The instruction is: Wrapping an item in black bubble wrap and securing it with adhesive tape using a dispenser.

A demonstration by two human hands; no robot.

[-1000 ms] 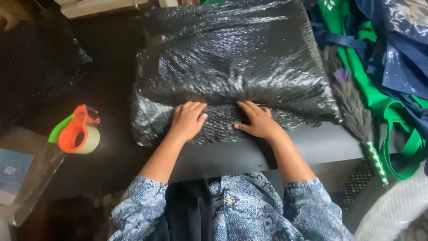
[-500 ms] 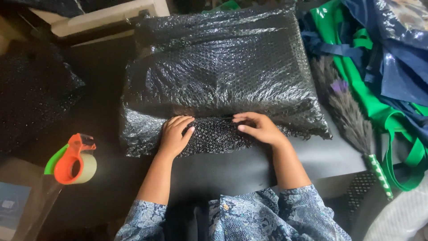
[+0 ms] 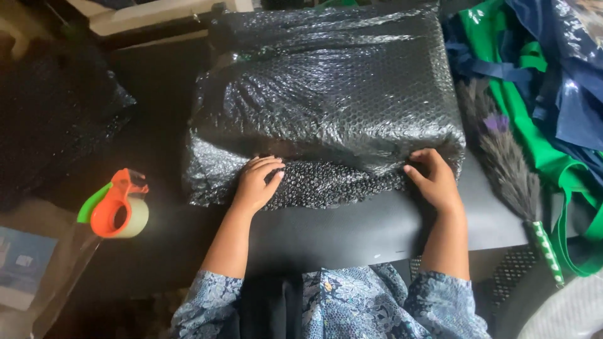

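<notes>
A wrapped parcel (image 3: 326,100) lies on the table (image 3: 352,226). Both hands rest on its near edge, the left hand (image 3: 256,183) towards the left, the right hand (image 3: 434,179) at the right corner. A tape dispenser (image 3: 116,206) sits left of the parcel; a broom (image 3: 509,169) and cloth straps (image 3: 553,125) lie right.
</notes>
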